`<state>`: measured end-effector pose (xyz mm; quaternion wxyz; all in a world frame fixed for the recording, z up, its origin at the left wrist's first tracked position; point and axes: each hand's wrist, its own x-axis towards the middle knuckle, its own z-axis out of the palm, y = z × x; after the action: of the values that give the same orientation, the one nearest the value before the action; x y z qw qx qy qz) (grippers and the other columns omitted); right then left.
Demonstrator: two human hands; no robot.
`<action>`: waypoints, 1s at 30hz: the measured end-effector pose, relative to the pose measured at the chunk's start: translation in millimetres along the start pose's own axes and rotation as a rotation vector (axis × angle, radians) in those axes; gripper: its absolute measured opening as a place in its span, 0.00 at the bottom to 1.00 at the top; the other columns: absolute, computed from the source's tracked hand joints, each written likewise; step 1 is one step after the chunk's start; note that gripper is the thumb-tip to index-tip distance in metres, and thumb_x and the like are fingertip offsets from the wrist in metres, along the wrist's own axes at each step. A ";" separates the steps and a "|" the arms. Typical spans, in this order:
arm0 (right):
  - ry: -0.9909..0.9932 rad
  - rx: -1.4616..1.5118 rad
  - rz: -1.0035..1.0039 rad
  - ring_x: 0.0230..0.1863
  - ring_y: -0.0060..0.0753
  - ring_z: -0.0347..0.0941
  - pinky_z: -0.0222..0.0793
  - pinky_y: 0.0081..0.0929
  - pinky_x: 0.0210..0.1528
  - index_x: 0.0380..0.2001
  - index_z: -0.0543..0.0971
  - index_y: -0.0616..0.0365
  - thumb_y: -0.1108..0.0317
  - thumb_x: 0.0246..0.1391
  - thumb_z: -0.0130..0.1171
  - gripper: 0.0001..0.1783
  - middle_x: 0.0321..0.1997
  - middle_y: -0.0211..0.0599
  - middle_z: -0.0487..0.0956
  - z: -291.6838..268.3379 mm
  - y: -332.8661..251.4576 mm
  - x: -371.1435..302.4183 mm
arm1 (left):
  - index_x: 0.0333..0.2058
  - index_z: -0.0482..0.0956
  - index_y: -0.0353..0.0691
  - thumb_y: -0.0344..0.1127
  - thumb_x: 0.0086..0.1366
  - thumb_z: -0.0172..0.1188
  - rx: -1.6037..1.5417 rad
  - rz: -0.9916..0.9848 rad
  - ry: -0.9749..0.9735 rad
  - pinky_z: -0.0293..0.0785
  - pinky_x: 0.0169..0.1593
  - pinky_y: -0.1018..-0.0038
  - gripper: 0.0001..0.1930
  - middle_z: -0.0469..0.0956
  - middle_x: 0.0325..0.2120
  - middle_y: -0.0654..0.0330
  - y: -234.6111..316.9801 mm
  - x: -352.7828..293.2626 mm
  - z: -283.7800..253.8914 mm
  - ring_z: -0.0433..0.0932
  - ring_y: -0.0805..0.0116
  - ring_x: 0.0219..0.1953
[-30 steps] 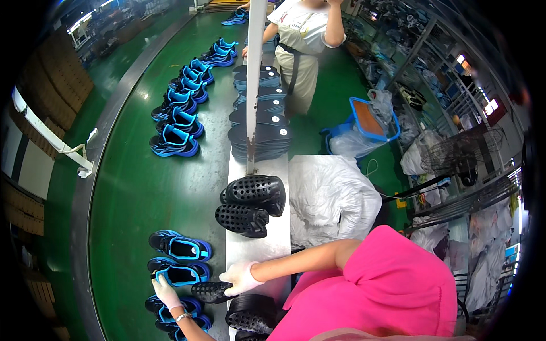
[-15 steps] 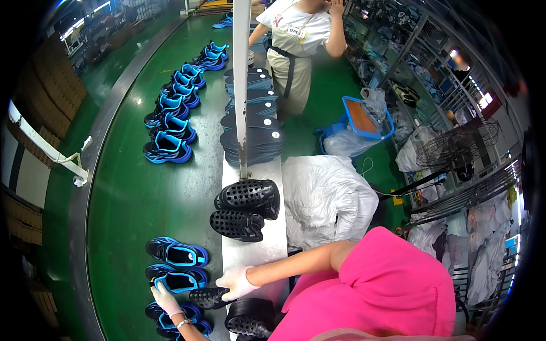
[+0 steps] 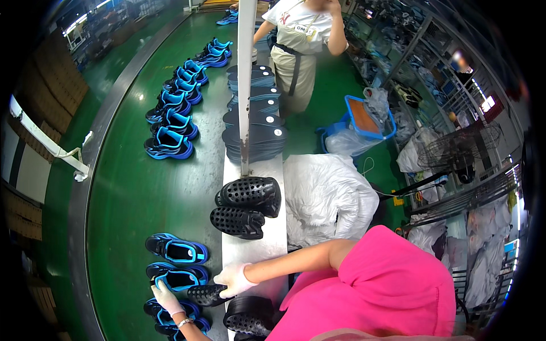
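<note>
My gloved left hand grips the collar of a black-and-blue sneaker on the green surface. In my gloved right hand is a black plastic shoe tree full of holes, its front end close by the sneaker's opening. Just beyond stands another sneaker, and nearer to me are more sneakers, partly behind my left forearm. Two pairs of perforated shoe trees lie on the metal ledge: one pair past my right hand, other black ones beside my body.
A white post rises from the ledge. Stacked dark insoles line the ledge behind it. A row of sneakers stands farther along. A white cloth-like heap and a blue basket are at the right; a co-worker stands beyond.
The shoe tree in my right hand has shifted very slightly left, toward the sneaker. Both hands keep their hold. The co-worker's raised hand has moved a little.
</note>
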<state>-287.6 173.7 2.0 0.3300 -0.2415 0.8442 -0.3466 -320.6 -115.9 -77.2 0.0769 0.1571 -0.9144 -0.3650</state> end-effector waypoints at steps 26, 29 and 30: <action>-0.087 0.122 0.102 0.37 0.50 0.77 0.71 0.38 0.40 0.36 0.79 0.66 0.45 0.42 0.56 0.31 0.34 0.56 0.79 -10.9 -5.0 33.7 | 0.49 0.72 0.29 0.37 0.67 0.51 -0.002 0.013 0.068 0.70 0.47 0.63 0.18 0.77 0.42 0.42 10.3 -36.3 -5.0 0.76 0.45 0.43; -0.093 0.163 0.095 0.37 0.49 0.78 0.72 0.37 0.41 0.35 0.80 0.66 0.44 0.41 0.58 0.31 0.34 0.55 0.80 -3.6 3.4 40.9 | 0.49 0.72 0.29 0.35 0.67 0.51 0.019 0.018 0.061 0.70 0.47 0.63 0.17 0.77 0.42 0.42 3.8 -40.1 -1.8 0.76 0.45 0.42; -0.068 0.111 0.074 0.38 0.49 0.78 0.72 0.36 0.41 0.35 0.80 0.66 0.45 0.41 0.58 0.31 0.34 0.55 0.80 -3.3 6.4 45.1 | 0.49 0.72 0.29 0.35 0.67 0.51 0.029 0.004 0.056 0.70 0.47 0.63 0.17 0.77 0.42 0.42 4.8 -40.3 -0.7 0.76 0.45 0.42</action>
<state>-321.2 150.5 -18.5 0.3840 -0.2029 0.8203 -0.3722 -283.7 -99.2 -74.5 0.1008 0.1664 -0.9174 -0.3472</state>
